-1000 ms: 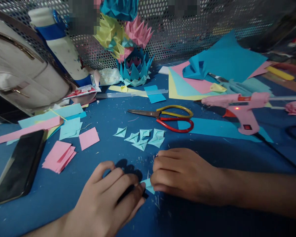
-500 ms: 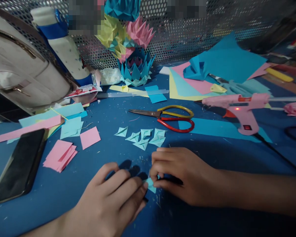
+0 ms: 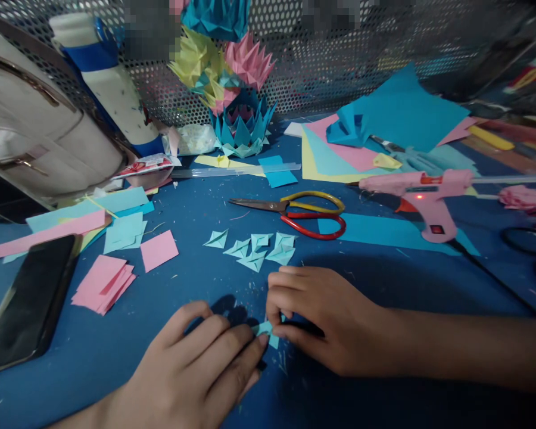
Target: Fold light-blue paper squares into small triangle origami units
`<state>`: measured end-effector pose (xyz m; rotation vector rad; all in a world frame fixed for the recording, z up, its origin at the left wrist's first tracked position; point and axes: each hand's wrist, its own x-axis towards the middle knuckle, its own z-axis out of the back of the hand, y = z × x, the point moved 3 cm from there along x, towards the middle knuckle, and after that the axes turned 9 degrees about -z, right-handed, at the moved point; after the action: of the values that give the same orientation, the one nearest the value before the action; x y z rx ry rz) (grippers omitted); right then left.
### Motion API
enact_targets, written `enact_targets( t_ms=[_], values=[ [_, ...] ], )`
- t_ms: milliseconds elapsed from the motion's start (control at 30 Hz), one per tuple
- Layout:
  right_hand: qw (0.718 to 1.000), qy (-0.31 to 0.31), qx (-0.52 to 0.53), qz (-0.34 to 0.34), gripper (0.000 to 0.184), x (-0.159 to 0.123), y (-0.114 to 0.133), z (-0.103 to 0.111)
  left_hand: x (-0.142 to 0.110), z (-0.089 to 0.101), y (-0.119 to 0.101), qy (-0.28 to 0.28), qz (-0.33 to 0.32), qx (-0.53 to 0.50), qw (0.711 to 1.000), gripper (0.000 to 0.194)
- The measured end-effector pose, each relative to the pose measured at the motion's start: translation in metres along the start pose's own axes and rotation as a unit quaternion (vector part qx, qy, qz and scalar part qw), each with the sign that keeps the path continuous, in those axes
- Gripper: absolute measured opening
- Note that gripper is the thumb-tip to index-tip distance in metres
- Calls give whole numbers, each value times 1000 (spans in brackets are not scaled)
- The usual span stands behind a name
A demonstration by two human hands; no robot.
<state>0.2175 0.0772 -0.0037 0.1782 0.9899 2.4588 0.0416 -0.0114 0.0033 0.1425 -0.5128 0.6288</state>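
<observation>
A small light-blue piece of paper (image 3: 274, 341) lies on the table between my two hands, partly covered by fingers. My left hand (image 3: 201, 357) presses on its left side with closed fingertips. At its right side my right hand (image 3: 315, 316) pinches it between thumb and forefinger. Just beyond the hands several folded light-blue paper pieces (image 3: 252, 261) lie in a loose cluster. Scissors (image 3: 286, 207) with one yellow and one red handle rest behind them, blades toward the left.
A pink glue gun (image 3: 438, 196), its light lit, stands on the right with its cord trailing forward. On the left are a phone (image 3: 31, 292), pink paper squares (image 3: 102, 283) and light-blue squares (image 3: 124, 231). Behind stand a bottle (image 3: 111, 83), a bag (image 3: 31, 113) and paper flowers (image 3: 241, 128).
The view has shifted slightly, so most things sit a little further left. Between my fingers the light-blue paper shows a different shape, with a strip now visible toward the left.
</observation>
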Motion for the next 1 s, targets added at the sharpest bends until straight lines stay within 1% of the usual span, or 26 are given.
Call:
enact_targets(
  t_ms=[267,567,867,1000],
  values=[
    [1000,-1,-5,-11,5,0,-1,0,-4,-8,0,0,10,-7,1000,19],
    [1000,5,-12,-25,6,1,1,-1,0,-7,3,-4,20,-40,999,17],
    [1000,-11,-9,-20,2,0,-1,-2,2,-6,5,-9,31,-65,997,16],
    [1000,-22,-8,-17,7,0,-3,-3,3,-4,5,-6,29,-62,998,18]
  ],
)
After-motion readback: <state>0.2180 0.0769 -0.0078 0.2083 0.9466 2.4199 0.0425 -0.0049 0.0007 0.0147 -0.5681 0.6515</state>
